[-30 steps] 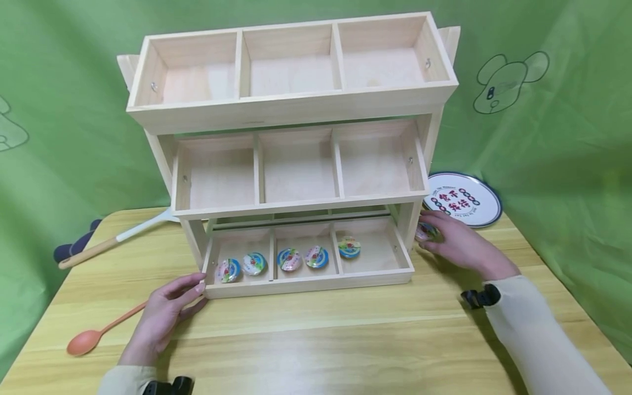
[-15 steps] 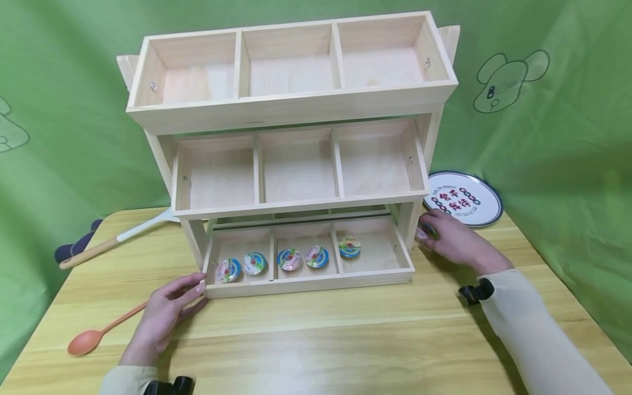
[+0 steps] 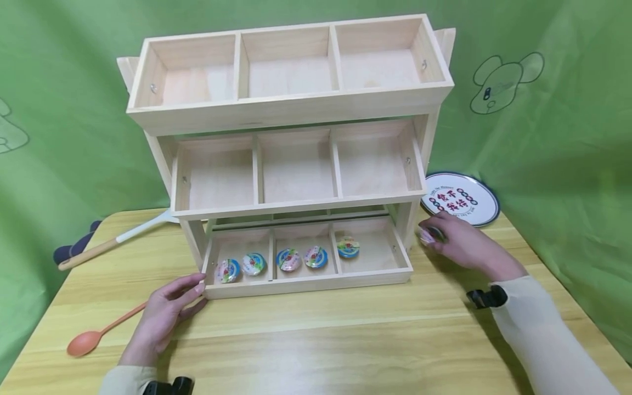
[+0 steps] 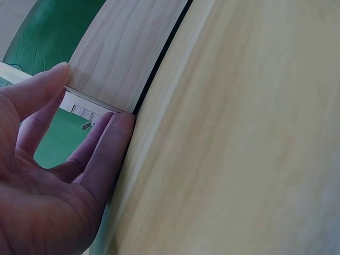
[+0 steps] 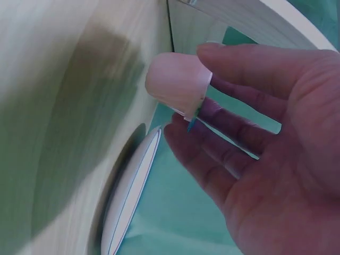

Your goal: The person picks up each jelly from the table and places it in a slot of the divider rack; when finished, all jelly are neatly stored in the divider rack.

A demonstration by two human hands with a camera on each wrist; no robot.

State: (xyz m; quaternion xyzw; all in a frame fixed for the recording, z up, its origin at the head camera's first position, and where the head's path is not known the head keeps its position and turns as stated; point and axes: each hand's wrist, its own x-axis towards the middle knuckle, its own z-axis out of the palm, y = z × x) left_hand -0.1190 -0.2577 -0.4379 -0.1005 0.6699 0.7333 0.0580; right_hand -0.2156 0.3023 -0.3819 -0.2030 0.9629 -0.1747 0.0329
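A three-tier wooden rack (image 3: 296,207) with divided trays stands on the table. At the front left corner of its bottom tray (image 3: 306,283), my left hand (image 3: 165,315) holds the wood between thumb and fingertips. Several small jelly cups with printed lids lie in that tray: two in the left compartment, two in the middle, and one cup (image 3: 348,247) in the right. Beside the rack's right post, my right hand (image 3: 461,241) pinches another jelly cup (image 5: 178,82) by its lid rim. The right wrist view shows its pale pink body pointing away from the palm.
A white oval plate (image 3: 461,198) with red characters lies behind my right hand. On the left are an orange spoon (image 3: 85,343) and a wooden-handled utensil (image 3: 118,240), with a dark object (image 3: 74,247) beside it. A green curtain (image 3: 543,137) surrounds the table (image 3: 316,345).
My right hand has shifted slightly right, away from the rack's post, and the jelly cup in it has turned so its pale body shows. My left hand stays at the tray corner.
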